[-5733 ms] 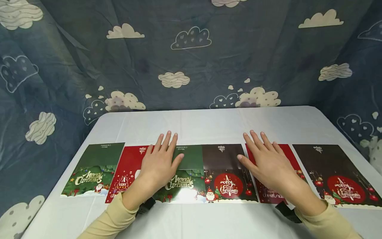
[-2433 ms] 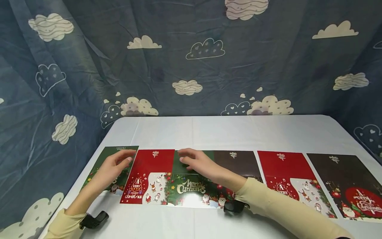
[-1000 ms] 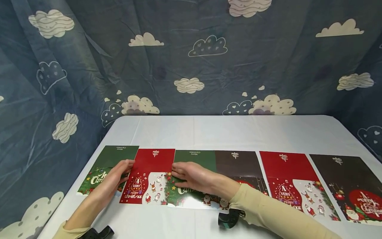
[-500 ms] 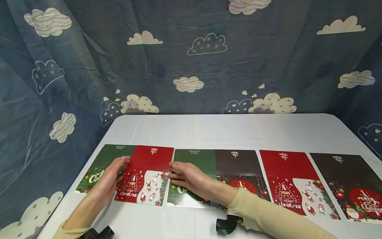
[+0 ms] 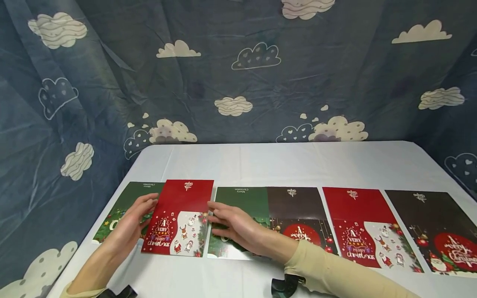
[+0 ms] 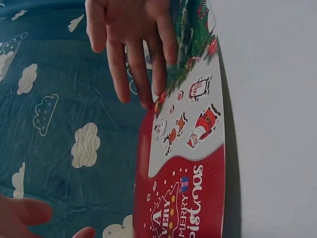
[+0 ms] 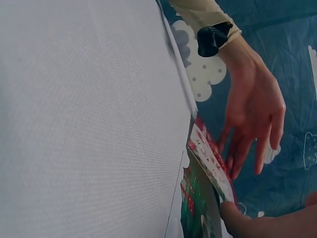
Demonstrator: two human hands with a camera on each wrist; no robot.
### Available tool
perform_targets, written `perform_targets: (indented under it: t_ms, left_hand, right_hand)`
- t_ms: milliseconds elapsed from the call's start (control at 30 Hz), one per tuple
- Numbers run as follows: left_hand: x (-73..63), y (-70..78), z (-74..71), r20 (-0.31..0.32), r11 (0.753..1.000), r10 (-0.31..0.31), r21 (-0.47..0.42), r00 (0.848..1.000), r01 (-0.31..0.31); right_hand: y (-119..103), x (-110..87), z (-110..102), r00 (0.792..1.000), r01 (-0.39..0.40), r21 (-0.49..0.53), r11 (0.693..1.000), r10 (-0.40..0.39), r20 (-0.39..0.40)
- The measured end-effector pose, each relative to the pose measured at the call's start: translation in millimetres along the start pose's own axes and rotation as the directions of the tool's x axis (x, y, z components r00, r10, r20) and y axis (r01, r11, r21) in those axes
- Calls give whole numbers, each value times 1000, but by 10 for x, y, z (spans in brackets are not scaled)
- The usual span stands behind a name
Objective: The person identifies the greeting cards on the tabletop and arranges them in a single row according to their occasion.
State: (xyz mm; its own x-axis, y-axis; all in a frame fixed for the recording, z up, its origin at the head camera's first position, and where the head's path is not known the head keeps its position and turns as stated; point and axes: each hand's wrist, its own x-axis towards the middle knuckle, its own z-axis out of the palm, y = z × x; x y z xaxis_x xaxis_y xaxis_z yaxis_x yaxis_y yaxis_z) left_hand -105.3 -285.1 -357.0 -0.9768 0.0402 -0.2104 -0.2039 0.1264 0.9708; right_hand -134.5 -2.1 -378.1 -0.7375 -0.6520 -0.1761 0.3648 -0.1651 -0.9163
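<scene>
A red Christmas card (image 5: 184,200) is raised slightly off the table between both hands. My left hand (image 5: 126,227) touches its left edge, my right hand (image 5: 238,227) its right edge. Seen in the left wrist view, the right hand (image 6: 136,29) keeps its fingers fairly straight against the card (image 6: 185,158). Over in the right wrist view, the left hand (image 7: 255,104) also has long straight fingers at the tilted card (image 7: 210,153). Left of it lies a green card (image 5: 143,192), partly covered; another green card (image 5: 240,198) lies under the right hand.
Farther right lie a dark brown card (image 5: 292,207), a second red card (image 5: 354,207) and another brown card (image 5: 421,207). They form a row on the white table (image 5: 238,165). Behind hangs a dark cloud-print cloth (image 5: 201,70).
Earlier both hands hovered over the row, then came to the red card's two sides. The red card has risen and shifted slightly left over the green card, opening a gap on its right.
</scene>
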Motion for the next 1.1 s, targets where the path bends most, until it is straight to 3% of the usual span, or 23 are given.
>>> perform_targets:
  t_ms: [200,467,833,1100]
  left_hand:
    - [18,21,-22,6,998,36,-43,999,-35]
    - [83,73,-10,37,998,50,-46,998,-49]
    - [285,76,-102,72,985,73,-161,995,-60]
    - [419,121,-156,91,984,82,-162,992,-67]
  right_hand:
    - [-6,21,-4,999,39,49,998,-39,8]
    - [-75,98,-54,994,100,18,995,-100,-37]
    - [-143,335,-164,989,134,39,990,-131,-67]
    - [-165,521,-229,987,138,32,990,-135,-88]
